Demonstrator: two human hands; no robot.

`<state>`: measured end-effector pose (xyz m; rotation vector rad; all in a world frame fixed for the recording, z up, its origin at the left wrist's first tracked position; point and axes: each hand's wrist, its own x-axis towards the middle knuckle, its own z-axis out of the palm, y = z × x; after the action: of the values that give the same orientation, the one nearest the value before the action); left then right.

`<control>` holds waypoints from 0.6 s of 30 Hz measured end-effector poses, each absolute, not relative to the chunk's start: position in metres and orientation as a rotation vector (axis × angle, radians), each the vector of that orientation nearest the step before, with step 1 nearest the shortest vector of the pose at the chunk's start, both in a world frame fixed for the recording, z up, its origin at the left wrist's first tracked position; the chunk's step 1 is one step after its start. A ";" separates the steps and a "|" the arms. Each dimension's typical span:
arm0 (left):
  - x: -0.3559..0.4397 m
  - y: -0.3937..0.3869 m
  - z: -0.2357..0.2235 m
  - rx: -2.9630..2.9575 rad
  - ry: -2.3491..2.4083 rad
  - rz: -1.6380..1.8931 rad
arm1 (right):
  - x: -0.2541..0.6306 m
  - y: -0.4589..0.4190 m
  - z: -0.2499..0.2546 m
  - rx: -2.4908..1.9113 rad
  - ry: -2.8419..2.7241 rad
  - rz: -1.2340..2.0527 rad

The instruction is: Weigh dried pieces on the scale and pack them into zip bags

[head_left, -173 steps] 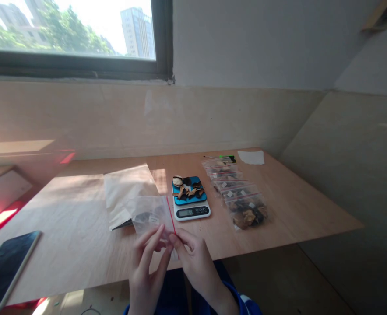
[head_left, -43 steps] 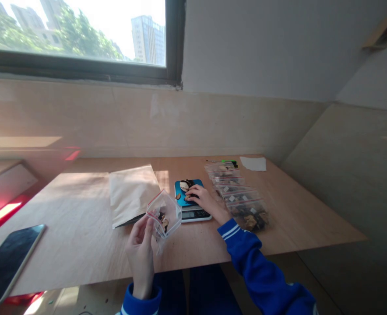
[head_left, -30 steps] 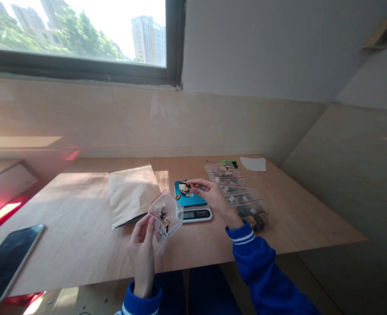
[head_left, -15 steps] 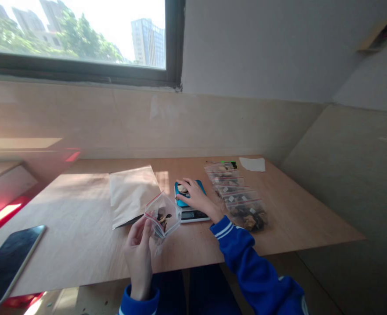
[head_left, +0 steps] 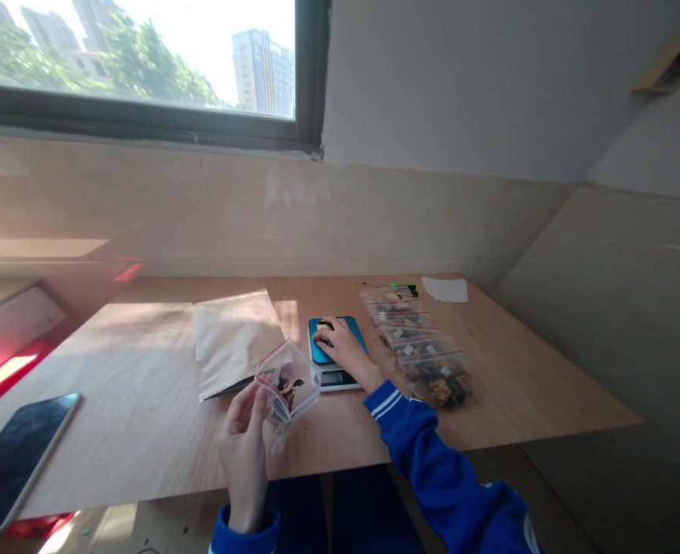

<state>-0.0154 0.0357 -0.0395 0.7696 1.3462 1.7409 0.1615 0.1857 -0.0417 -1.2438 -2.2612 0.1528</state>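
Observation:
My left hand [head_left: 248, 431] pinches the edge of a clear zip bag [head_left: 299, 388], which gapes at the top. Brown and dark dried pieces [head_left: 287, 388] lie inside it. To the right of the bag is a small kitchen scale [head_left: 345, 377] with a blue top and a dark display, whose digits I cannot read. Over the blue top, my right hand [head_left: 343, 348] has its fingers curled round a few pale and dark dried pieces [head_left: 324, 329]. The fingers partly hide these pieces.
Several filled zip bags [head_left: 432, 369] overlap in a row right of the scale. A large tan paper sheet or envelope [head_left: 236, 331] lies left, with a phone [head_left: 22, 454] at the table's left edge. White paper [head_left: 445, 290] and a green-and-black pen-like item [head_left: 403, 286] lie at the back.
My right hand's fingers have drawn in from a spread pose and closed round the dried pieces on the scale. My left hand and the bag have stayed about where they were.

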 end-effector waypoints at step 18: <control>-0.015 0.034 -0.038 0.758 1.339 1.724 | 0.168 0.187 -0.039 -1.247 -1.960 0.359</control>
<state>-0.0148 0.0341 -0.0378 0.7576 1.3394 1.7238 0.1676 0.1871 -0.0388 -1.2467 -1.9598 0.3590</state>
